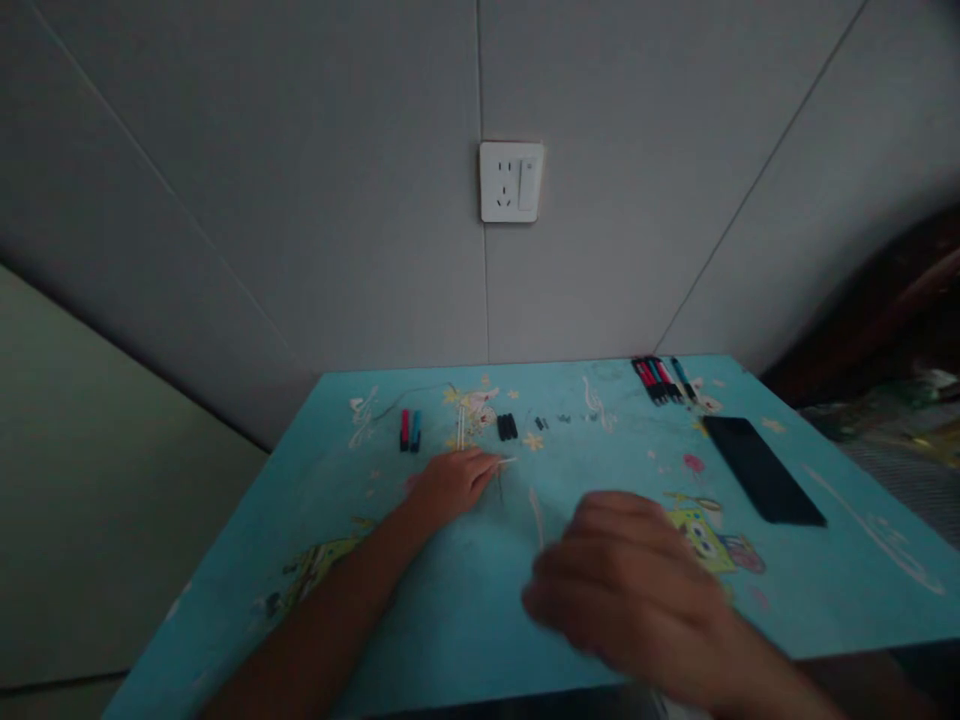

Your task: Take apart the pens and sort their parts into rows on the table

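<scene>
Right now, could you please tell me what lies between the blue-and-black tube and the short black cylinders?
In the head view, thin white sticks lie between the tube and the cylinders, on the light-blue tabletop.

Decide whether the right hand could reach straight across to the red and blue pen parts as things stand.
Probably not straight across: the left hand lies between the right hand and the red and blue pen parts. Reaching over it might work, since nothing appears to cover them.

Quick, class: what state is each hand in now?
Left hand: closed, holding a white stick.
Right hand: curled, blurred; whether it holds anything cannot be told.
</scene>
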Action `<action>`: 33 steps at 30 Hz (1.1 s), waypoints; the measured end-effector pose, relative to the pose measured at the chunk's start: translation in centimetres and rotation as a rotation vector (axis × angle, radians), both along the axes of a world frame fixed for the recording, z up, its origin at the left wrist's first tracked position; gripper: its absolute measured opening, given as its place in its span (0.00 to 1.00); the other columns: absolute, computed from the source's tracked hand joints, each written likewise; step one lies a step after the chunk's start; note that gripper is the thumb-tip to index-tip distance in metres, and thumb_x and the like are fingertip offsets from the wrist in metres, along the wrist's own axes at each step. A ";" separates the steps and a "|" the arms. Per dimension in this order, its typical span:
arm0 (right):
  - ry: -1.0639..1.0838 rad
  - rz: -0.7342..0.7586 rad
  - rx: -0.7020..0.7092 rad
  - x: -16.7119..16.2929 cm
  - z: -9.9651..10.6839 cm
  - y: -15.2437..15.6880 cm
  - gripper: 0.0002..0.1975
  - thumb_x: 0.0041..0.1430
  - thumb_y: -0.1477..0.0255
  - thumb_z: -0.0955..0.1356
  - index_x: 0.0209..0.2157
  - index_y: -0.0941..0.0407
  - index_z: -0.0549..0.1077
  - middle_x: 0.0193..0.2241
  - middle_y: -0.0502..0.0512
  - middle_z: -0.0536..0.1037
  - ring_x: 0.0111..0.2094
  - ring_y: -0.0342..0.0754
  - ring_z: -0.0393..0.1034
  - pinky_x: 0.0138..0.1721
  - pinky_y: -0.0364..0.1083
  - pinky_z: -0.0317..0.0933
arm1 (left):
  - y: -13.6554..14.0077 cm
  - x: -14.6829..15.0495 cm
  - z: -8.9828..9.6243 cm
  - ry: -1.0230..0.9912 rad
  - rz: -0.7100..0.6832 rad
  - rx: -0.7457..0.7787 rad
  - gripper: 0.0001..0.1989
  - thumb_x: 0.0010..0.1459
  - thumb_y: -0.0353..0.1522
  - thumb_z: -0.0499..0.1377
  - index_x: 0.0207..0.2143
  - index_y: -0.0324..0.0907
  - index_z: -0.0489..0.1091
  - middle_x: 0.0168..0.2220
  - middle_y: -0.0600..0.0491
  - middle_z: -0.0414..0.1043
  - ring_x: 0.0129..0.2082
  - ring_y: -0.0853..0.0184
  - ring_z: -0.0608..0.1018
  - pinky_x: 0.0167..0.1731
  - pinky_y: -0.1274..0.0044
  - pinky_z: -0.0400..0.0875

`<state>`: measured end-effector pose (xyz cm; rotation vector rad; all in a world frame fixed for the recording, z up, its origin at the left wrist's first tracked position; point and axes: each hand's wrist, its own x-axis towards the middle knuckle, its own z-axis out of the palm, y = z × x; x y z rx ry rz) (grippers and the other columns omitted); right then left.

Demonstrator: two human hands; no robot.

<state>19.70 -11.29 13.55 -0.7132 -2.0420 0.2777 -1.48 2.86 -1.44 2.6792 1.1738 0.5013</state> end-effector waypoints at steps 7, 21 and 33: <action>-0.466 -0.088 0.168 0.4 -7.5 8.7 0.12 0.66 0.78 0.61 0.46 0.58 0.72 0.28 0.53 0.75 0.29 0.46 0.69 0.33 0.46 0.63 | -0.1 0.2 0.3 -0.005 -0.004 0.007 0.15 0.66 0.33 0.49 0.48 0.45 0.73 0.37 0.51 0.76 0.38 0.65 0.77 0.42 0.73 0.70; -0.403 -0.351 -0.020 0.6 -11.6 9.4 0.14 0.65 0.72 0.64 0.51 0.54 0.72 0.46 0.61 0.74 0.49 0.57 0.66 0.50 0.58 0.62 | -0.2 0.2 0.5 -0.002 -0.016 0.036 0.14 0.67 0.34 0.48 0.38 0.43 0.73 0.33 0.51 0.74 0.34 0.65 0.76 0.38 0.75 0.70; -0.517 -0.306 0.007 1.4 -11.9 9.6 0.12 0.64 0.76 0.65 0.48 0.54 0.74 0.36 0.56 0.77 0.40 0.52 0.69 0.44 0.52 0.62 | -0.5 -0.6 1.0 -0.030 -0.072 0.088 0.14 0.68 0.36 0.48 0.44 0.45 0.73 0.34 0.51 0.74 0.36 0.65 0.77 0.38 0.73 0.70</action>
